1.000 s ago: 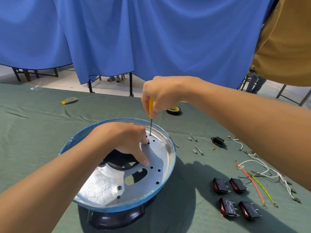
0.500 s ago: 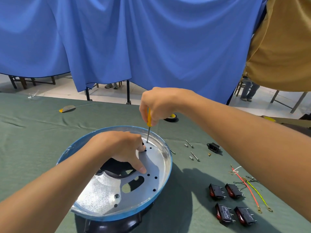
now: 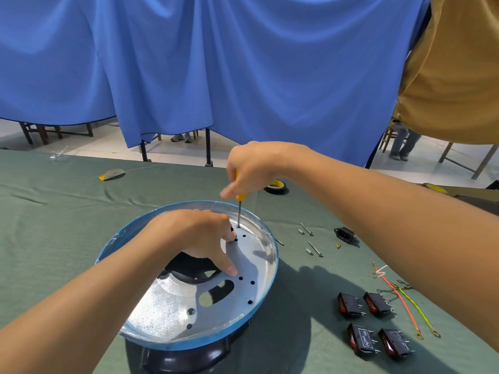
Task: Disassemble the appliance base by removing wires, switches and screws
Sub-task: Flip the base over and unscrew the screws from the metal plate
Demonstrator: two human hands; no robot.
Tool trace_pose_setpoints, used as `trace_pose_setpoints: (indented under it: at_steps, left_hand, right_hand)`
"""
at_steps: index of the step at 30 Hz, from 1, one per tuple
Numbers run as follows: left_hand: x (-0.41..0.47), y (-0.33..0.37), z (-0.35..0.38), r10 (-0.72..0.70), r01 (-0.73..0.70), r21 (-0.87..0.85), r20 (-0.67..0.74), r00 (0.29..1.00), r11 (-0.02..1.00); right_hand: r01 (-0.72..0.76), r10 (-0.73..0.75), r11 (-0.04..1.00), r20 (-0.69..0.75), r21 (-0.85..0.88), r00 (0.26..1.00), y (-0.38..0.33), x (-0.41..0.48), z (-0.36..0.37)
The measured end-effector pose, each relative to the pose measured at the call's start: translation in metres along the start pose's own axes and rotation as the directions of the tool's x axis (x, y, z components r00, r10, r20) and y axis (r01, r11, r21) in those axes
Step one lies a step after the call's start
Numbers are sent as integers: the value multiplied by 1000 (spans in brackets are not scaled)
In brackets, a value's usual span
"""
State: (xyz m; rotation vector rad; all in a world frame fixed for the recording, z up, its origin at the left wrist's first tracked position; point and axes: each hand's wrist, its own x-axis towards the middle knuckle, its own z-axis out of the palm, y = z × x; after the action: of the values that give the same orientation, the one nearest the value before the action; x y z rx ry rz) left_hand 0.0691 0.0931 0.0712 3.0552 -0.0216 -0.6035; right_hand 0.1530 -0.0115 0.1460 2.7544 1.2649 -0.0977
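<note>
The appliance base (image 3: 259,303), a round silver metal plate with a blue rim on a black housing, stands on the green table. My left hand (image 3: 199,238) rests inside it, fingers curled into the central opening, gripping the plate. My right hand (image 3: 251,168) grips a yellow-handled screwdriver (image 3: 239,209) held upright, its tip on a screw at the plate's far edge. Several black rocker switches (image 3: 375,325) lie at the right. Red and yellow-green wires (image 3: 405,303) lie beside them.
Loose screws (image 3: 310,241) and a black socket (image 3: 345,234) lie right of the base. A roll of tape (image 3: 275,186) sits behind my right hand. A blue curtain (image 3: 216,63) hangs behind the table. A person in a tan shirt (image 3: 453,76) stands at the right.
The camera has tilted up, so the base and parts appear lower in view. My hands keep their hold; the screwdriver stays upright at the plate's far edge.
</note>
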Motion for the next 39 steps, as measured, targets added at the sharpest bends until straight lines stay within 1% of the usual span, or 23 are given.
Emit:
trace_pose_setpoints:
  at_steps: [2,4,7,8,10,12,14,17,19,21,24,27,29,32,36,38,39]
  left_hand:
    - [0,0,-1,-2,2,-5,7,1000,1000]
    - [-1,1,-1,-4,4,2,11,1000,1000]
    - [-1,2,-1,-1,1,13,8,1000,1000]
    - [-1,2,-2,0,0,10,8,1000,1000]
    - [-1,2,-2,4,-4,1,13,1000,1000]
    - [-1,1,-2,9,-9,3,14,1000,1000]
    - [0,1,-2,14,-14,8,13,1000,1000]
    - [2,0,-1,17,-17,11,11,1000,1000]
    - [3,0,-1,18,-18,17,1,1000,1000]
    - [4,-1,0,23,-23,20,-2,1000,1000]
    - [4,-2,0,21,-21,19,0,1000,1000]
    - [3,-2,0,23,-24,21,5,1000,1000]
    - [3,-2,0,25,-25,20,6,1000,999]
    - [2,-1,0,21,-21,24,-1,1000,999]
    - [2,0,-1,21,-21,18,-1,1000,1000]
    - [2,-1,-1,26,-26,16,3,1000,1000]
    - [2,-1,-1,28,-28,12,4,1000,1000]
  right_hand:
    - [-42,42,999,-52,9,998,3,3,4]
    - [-35,34,999,-86,-9,996,5,4,7]
    - [16,-15,1000,-29,18,999,6,0,3]
    - [18,-17,999,-8,41,1000,4,-1,1]
    - [-18,18,999,0,27,1000,3,0,0]
    - [-46,45,999,-60,-7,997,3,1,4]
    - [-32,30,999,-101,-12,994,4,1,9]
    - [3,-2,1000,-46,9,999,2,-2,6]
    - [-6,5,999,18,40,1000,3,-2,2]
    - [-29,26,998,42,61,999,5,-1,1]
    - [-86,88,993,-27,80,996,9,0,6]
    - [-78,83,996,-114,53,990,11,0,13]
    - [-43,45,999,-97,27,994,11,-3,12]
    - [51,-52,998,-35,-36,998,8,-8,5]
    - [142,-142,990,53,8,988,9,-10,-2]
    - [119,-118,993,56,-3,991,10,-7,-2]
    - [71,-70,997,55,-15,996,11,-5,-1]
